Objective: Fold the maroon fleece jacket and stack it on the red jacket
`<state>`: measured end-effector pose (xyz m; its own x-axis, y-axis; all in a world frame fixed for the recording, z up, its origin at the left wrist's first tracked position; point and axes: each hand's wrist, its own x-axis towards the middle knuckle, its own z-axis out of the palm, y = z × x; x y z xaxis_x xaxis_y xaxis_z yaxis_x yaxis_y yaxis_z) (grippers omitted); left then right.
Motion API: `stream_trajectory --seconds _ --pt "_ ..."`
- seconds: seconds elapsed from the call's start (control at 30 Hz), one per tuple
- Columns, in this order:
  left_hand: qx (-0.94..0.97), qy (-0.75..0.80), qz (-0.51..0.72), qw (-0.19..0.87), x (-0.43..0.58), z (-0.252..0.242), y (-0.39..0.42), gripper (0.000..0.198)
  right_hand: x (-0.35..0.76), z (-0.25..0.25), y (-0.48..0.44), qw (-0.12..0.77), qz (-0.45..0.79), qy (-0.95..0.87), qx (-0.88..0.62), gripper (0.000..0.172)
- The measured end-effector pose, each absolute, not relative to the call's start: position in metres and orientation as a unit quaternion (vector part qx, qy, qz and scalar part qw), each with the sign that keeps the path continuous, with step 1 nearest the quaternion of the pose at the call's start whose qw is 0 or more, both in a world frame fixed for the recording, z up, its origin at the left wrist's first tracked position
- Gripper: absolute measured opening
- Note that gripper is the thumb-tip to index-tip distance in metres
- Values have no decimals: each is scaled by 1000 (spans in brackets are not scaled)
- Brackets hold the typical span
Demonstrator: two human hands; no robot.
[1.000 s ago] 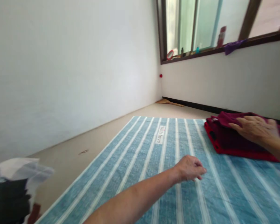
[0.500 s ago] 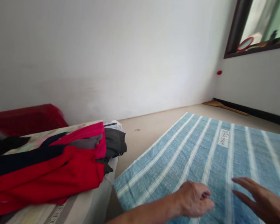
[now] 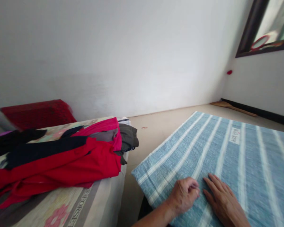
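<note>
Two hands sit close together on the near end of the blue striped cloth [image 3: 217, 157], which lies spread flat on the floor. Left hand [image 3: 183, 197] is curled w/ fingers bent under, knuckles on the fabric; can't tell if it pinches a bit of cloth. Right hand [image 3: 223, 201] lies flat, fingers spread and holding nothing, probably pressing the cloth so it stays smooth. A white label [image 3: 234, 136] on the cloth is blurred; looks like "With love". To the left, a pile of clothes [image 3: 61, 157], red, black and grey, is heaped on a mattress [image 3: 68, 205] whose edge print reads approx. "EFORSE".
</note>
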<state>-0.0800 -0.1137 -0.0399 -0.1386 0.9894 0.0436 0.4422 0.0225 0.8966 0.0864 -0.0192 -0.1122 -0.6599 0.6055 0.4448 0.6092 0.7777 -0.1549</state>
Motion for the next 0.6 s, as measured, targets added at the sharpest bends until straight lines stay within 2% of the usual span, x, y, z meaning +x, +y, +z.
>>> stream_trajectory --seconds 0.1,0.23,0.43,0.6 --pt "591 652 393 268 -79 -38 -109 19 83 -86 -31 195 40 -898 -392 40" --pt "609 649 385 243 -85 -40 -96 22 75 -54 -36 157 104 -879 -437 39" --pt "592 661 379 262 -99 -51 -72 37 75 -38 -27 192 93 -870 -445 34" --pt "580 686 355 257 -95 -39 -65 41 80 -30 -27 192 74 -872 -444 29"
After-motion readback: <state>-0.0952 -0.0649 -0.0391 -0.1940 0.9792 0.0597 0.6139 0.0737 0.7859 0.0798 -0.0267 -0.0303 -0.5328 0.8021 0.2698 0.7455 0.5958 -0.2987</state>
